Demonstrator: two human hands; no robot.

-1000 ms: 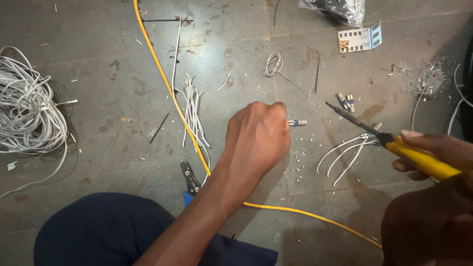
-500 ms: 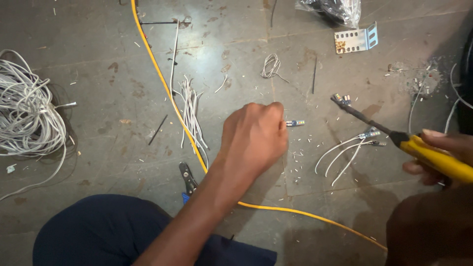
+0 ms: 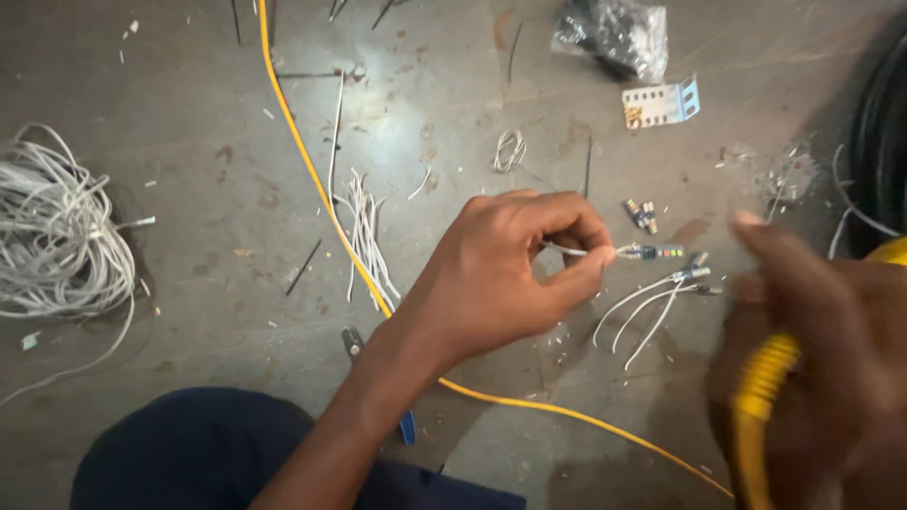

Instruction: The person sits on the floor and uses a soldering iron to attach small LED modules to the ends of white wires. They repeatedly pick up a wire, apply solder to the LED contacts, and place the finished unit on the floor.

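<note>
My left hand (image 3: 505,274) is in the middle of the view, pinching a short white wire (image 3: 576,251) that ends in a small connector (image 3: 654,252) with coloured marks. My right hand (image 3: 822,359) is blurred at the right edge and grips yellow-handled pliers (image 3: 761,416); the tool's jaws are out of sight. Three loose white wires with connectors (image 3: 652,300) lie on the grey floor between the hands. A long yellow cable (image 3: 321,208) runs from the top, under my left forearm, toward the lower right.
A bundle of white cable (image 3: 57,236) lies at the left. Cut white wire pieces (image 3: 364,236), a small wire loop (image 3: 510,149), a white perforated bracket (image 3: 659,104), a plastic bag (image 3: 614,33) and black cable (image 3: 879,123) are scattered around. A blue-handled tool (image 3: 402,420) lies under my arm.
My right hand has pulled the pliers back from the wires toward me and turned them, so the jaws are no longer seen. My left hand keeps pinching the wire.
</note>
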